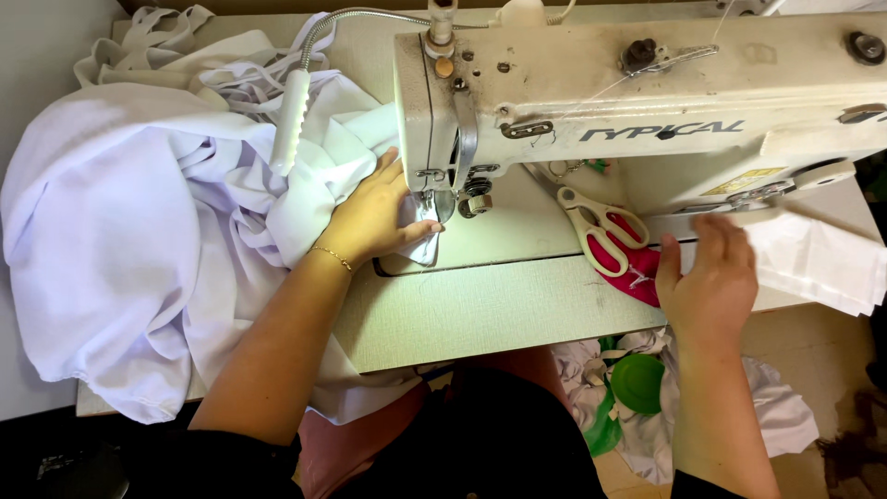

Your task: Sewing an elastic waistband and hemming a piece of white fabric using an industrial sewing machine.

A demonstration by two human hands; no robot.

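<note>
Currently white cloth (139, 240) is bunched at 9 o'clock on the tabletop (480, 310), draping over its near edge; one folded edge runs in under the needle area of the sewing machine (647, 102). Left hand (370, 222) lies flat on that edge, just at 9 o'clock of the presser foot (434, 205). Its fingers (420, 229) are together and extended, pressing the cloth down, not clamped around it. Thin bracelet (331, 258) on the left wrist.

Right hand (711, 277) is at 3 o'clock, motion-blurred, over the tabletop edge below the machine arm. Fingers (730, 236) look loosely spread, reaching at a small white fabric piece (818, 263) lying at 3 o'clock; can't tell whether they touch it.

Scissors (596, 226) with cream handles lie between the hands, just beside the machine base, resting partly on a red cloth scrap (637, 268). Right hand is just at 3 o'clock of that scrap.

Gooseneck lamp (291, 115) hangs over the cloth at 11 o'clock of the left hand. White straps (176, 42) piled at 10 o'clock, far edge of the tabletop.

Below the tabletop at 5 o'clock: a green round lid-like thing (639, 381) among white rags (776, 416) on the floor.
</note>
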